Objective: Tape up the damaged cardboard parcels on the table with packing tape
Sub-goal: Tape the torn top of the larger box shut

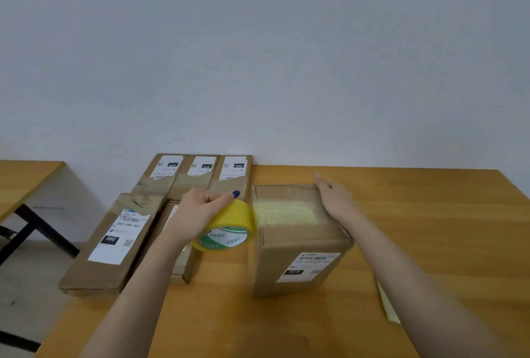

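Observation:
A brown cardboard parcel stands on the wooden table in the middle, with a white label on its near face and a yellow tape strip across its top. My left hand grips a yellow packing tape roll just left of the parcel's top edge; the tape runs from the roll onto the strip. My right hand lies with straight fingers along the parcel's top right edge.
Several flat labelled parcels lie to the left: three against the wall, one overhanging the table's left edge, one under my left forearm. A pale yellow strip lies right. Another table stands far left.

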`<action>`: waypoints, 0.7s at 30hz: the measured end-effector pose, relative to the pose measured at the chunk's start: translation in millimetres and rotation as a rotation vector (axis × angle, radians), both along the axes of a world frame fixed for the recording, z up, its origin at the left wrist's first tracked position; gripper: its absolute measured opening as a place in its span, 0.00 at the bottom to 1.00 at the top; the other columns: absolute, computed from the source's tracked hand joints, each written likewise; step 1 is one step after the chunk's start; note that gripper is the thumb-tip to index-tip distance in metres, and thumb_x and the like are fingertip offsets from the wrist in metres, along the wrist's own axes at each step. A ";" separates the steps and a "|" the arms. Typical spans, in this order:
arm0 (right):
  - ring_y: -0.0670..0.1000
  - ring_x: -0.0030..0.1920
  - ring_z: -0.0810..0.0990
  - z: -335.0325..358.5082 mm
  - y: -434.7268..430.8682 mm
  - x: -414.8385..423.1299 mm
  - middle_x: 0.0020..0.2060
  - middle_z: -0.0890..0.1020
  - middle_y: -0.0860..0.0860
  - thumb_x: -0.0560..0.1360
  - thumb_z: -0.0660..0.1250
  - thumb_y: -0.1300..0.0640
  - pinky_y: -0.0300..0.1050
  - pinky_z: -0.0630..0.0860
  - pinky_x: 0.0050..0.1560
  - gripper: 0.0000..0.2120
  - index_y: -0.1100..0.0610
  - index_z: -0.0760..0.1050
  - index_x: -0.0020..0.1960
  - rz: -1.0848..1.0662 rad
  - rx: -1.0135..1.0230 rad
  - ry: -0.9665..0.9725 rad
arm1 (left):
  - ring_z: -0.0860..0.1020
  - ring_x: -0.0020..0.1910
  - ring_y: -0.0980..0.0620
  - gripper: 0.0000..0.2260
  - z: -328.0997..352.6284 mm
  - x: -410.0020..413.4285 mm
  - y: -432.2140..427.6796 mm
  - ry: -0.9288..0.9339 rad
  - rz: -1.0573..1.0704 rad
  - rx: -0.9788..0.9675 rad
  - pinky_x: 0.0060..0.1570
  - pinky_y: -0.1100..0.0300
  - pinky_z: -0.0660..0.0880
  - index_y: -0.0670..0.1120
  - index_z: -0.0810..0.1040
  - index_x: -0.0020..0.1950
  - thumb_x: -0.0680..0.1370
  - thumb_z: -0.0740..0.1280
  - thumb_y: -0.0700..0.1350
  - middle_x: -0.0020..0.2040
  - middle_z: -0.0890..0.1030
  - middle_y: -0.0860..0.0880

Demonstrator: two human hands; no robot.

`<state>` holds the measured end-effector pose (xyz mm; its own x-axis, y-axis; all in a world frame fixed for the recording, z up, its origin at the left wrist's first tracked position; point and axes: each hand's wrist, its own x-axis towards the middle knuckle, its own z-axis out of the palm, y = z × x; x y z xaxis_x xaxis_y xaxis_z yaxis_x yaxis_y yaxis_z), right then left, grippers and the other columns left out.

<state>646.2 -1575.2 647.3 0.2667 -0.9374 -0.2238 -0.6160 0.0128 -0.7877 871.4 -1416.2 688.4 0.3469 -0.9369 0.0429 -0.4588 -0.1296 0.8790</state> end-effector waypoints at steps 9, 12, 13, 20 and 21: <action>0.58 0.53 0.78 -39.9 14.1 -38.4 0.50 0.80 0.55 0.81 0.47 0.37 0.47 0.71 0.55 0.28 0.56 0.76 0.57 -0.119 0.259 -0.148 | 0.57 0.25 0.51 0.27 53.6 -59.3 -56.5 -0.276 -0.140 0.067 0.30 0.57 0.54 0.47 0.54 0.27 0.77 0.65 0.55 0.25 0.56 0.48; 0.58 0.51 0.77 -35.1 4.0 -50.7 0.55 0.78 0.58 0.83 0.49 0.47 0.48 0.72 0.54 0.21 0.60 0.72 0.62 -0.103 0.100 0.073 | 0.58 0.23 0.51 0.26 53.9 -94.6 -75.7 -0.394 -0.159 0.095 0.26 0.59 0.55 0.47 0.54 0.27 0.76 0.65 0.56 0.23 0.57 0.50; 0.57 0.50 0.77 -31.8 0.4 -52.5 0.56 0.78 0.57 0.83 0.51 0.49 0.48 0.73 0.52 0.19 0.60 0.71 0.64 -0.105 0.076 0.055 | 0.59 0.23 0.51 0.26 54.5 -106.4 -81.5 -0.426 -0.164 0.103 0.26 0.59 0.56 0.47 0.55 0.27 0.77 0.64 0.56 0.22 0.58 0.50; 0.47 0.46 0.77 2.3 5.9 -56.6 0.53 0.78 0.54 0.83 0.55 0.53 0.33 0.74 0.40 0.14 0.60 0.73 0.62 -0.078 0.075 -0.336 | 0.69 0.28 0.49 0.23 40.5 -160.5 -119.2 -0.525 -0.218 0.115 0.29 0.57 0.61 0.45 0.62 0.26 0.79 0.59 0.54 0.26 0.68 0.49; 0.49 0.50 0.76 0.3 6.8 -60.6 0.55 0.77 0.54 0.83 0.56 0.54 0.35 0.74 0.45 0.14 0.60 0.71 0.65 -0.049 0.062 -0.306 | 0.68 0.28 0.49 0.24 38.2 -166.5 -121.9 -0.530 -0.224 0.105 0.28 0.57 0.60 0.45 0.62 0.26 0.80 0.58 0.54 0.26 0.67 0.48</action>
